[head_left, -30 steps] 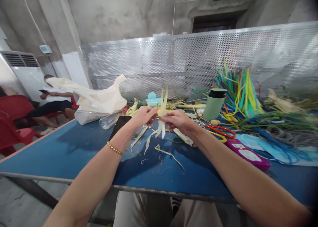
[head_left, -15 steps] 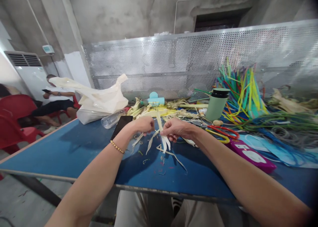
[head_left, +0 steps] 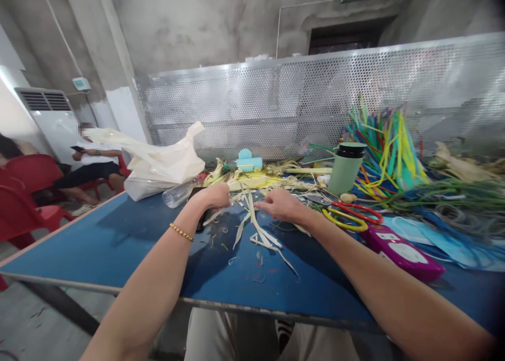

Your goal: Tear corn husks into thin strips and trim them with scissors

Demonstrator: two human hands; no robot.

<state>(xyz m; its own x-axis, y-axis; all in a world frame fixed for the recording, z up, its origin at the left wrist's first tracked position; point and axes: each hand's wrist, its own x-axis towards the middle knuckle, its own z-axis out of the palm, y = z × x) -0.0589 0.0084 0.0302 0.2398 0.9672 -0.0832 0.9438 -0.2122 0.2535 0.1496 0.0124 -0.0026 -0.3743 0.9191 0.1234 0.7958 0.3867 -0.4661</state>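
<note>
Pale husk strips (head_left: 256, 225), likely corn husk, lie crossed and spread on the blue table (head_left: 130, 256) between my hands. My left hand (head_left: 218, 195) is to the left of them, its fingers curled inward; whatever they hold is hidden. To the right, my right hand (head_left: 281, 206) has its fingers bent and closed, with a fingertip close to the upper strips. Whether it grips a thin strip cannot be made out. A black phone (head_left: 198, 221) lies partly under my left wrist. Small scraps (head_left: 232, 261) are scattered in front of the strips.
Behind my hands lies a husk pile (head_left: 292, 183). A white bag (head_left: 165, 163) and clear bottle (head_left: 179, 192) stand left. At right are a green tumbler (head_left: 346, 169), scissors (head_left: 355, 213), a purple box (head_left: 402, 250) and colourful strips (head_left: 394, 150). A person (head_left: 94, 161) sits beyond.
My hands have moved apart, the left one leftward and the right one slightly rightward. The middle strip, pinched by my right hand before, now slants down to the right on the table.
</note>
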